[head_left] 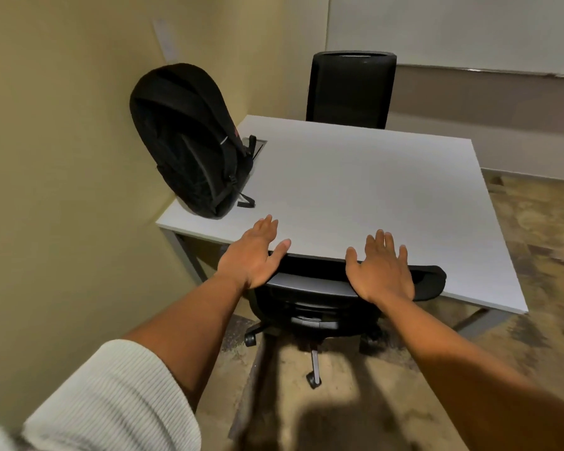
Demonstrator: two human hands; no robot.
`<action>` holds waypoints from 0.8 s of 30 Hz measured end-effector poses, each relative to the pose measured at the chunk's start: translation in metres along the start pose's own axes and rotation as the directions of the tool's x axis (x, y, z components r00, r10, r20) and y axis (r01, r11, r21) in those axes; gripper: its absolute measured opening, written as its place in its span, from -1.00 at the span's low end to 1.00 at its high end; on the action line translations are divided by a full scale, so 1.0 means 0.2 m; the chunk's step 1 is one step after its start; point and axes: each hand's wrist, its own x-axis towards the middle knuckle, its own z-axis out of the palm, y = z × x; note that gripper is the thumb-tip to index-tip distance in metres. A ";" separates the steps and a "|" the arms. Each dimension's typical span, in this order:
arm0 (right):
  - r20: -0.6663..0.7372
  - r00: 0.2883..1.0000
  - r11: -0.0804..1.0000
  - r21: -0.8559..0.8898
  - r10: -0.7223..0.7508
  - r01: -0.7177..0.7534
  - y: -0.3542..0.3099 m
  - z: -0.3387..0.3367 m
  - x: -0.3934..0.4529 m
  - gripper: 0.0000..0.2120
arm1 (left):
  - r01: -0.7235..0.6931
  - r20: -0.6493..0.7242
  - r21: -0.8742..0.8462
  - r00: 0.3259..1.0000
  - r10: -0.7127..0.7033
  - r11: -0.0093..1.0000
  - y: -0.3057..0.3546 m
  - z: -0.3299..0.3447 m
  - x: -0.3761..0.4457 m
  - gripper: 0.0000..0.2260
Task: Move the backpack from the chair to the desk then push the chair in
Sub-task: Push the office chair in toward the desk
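Your left hand (254, 255) and right hand (382, 267) lie flat, fingers apart, on the chair (310, 288) back at the surface's (355, 183) near edge. Backpack (189, 141) stands upright at its left edge. Shove harder and the chair back could jolt the surface, tipping the backpack.

Desk (355, 177) bare rightward — backpack (189, 141) blocks its left edge.

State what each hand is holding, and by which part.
Nothing is gripped. The left hand and right hand are open, fingers spread, over the top of the chair back.
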 end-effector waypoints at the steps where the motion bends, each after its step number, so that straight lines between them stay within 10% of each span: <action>1: -0.003 1.000 1.000 -0.001 0.002 -0.002 -0.01 0.00 0.01 -0.30 | -0.006 -0.003 0.003 1.000 0.006 1.000 -0.01 0.00 0.02 -0.34; 24: 0.004 0.998 0.995 0.065 0.070 -0.070 -0.38 0.02 0.27 -0.31 | -0.052 0.042 0.100 0.998 0.048 0.994 -0.37 -0.16 0.45 -0.31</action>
